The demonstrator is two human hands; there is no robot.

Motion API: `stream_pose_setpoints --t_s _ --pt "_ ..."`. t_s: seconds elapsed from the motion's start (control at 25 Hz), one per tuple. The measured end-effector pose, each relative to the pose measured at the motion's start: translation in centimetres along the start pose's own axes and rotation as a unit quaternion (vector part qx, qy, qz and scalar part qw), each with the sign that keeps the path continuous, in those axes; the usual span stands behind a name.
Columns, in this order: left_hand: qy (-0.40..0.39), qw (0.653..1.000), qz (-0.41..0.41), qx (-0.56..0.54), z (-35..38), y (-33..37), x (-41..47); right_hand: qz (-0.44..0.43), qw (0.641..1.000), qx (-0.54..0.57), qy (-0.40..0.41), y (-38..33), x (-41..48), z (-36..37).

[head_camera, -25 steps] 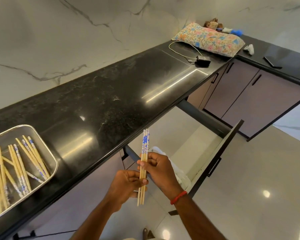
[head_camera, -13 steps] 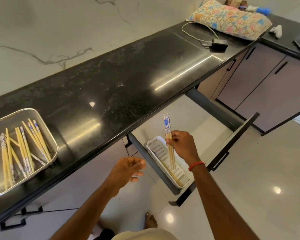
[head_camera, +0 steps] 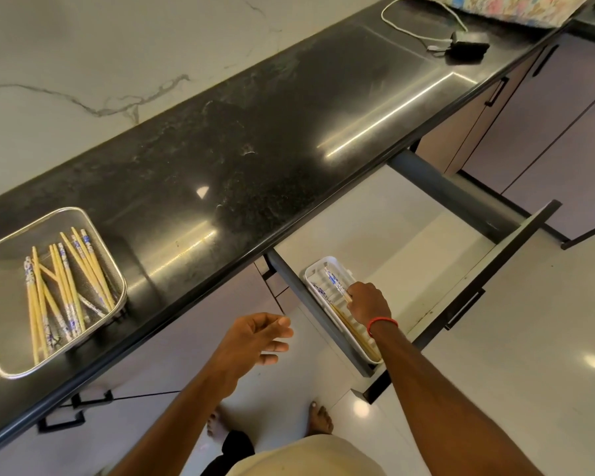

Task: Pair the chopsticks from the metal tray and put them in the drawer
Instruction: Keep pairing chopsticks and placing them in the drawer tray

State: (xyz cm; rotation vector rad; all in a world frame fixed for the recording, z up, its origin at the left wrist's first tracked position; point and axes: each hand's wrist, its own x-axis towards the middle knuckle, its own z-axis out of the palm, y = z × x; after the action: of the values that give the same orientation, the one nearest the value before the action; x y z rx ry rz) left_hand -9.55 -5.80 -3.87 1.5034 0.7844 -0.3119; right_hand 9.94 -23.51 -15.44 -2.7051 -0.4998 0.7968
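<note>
Right hand (head_camera: 370, 302): fingers (head_camera: 352, 298) closed on a pair of chopsticks (head_camera: 335, 285), pinched near mid-length; fingertips hidden under the knuckles. Pair: pale wood, blue-and-white patterned at the end far from the fingers; that end lies in the white rack (head_camera: 327, 269). The plain ends pass under the hand and cannot be followed.

Rack: white, ribbed, rounded corners, lying inside the open drawer (head_camera: 426, 242) against its left wall. More chopsticks lie in it beneath and behind the fingers, running toward the near end; count unclear, partly covered by the wrist. Red band (head_camera: 382, 322) on that wrist.

Drawer: pale floor, dark walls and front, pulled out from under the counter (head_camera: 255, 139).

Left hand (head_camera: 255, 341): holding nothing, fingers loosely spread and slightly curled, palm turned right, in the air left of the drawer and below the counter edge.

Tray (head_camera: 0, 367): metal, rounded rectangle, on the counter well to the left of both hands. Loose chopsticks (head_camera: 66, 286) in it, same pale wood with blue-and-white ends, crossing one another at mixed angles; exact number hard to tell.

Far right of the counter: black adapter (head_camera: 468, 49) with white cable; floral cushion cut off by the top edge.
</note>
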Motion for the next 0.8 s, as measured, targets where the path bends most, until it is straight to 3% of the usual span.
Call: stream_pose_setpoints --t_s 0.2,0.56,0.8 --pt "-0.002 1.000 0.006 0.001 -0.1 -0.1 0.2 0.003 1.000 -0.001 -0.007 0.1 0.5 0.7" --pt "-0.007 1.000 -0.002 0.006 0.1 -0.5 0.5 -0.063 0.986 -0.156 -0.009 0.5 -0.1 2.1" --pt "0.004 1.000 -0.003 0.007 -0.4 -0.8 0.1 -0.036 0.983 -0.178 -0.001 0.8 -1.0 2.5"
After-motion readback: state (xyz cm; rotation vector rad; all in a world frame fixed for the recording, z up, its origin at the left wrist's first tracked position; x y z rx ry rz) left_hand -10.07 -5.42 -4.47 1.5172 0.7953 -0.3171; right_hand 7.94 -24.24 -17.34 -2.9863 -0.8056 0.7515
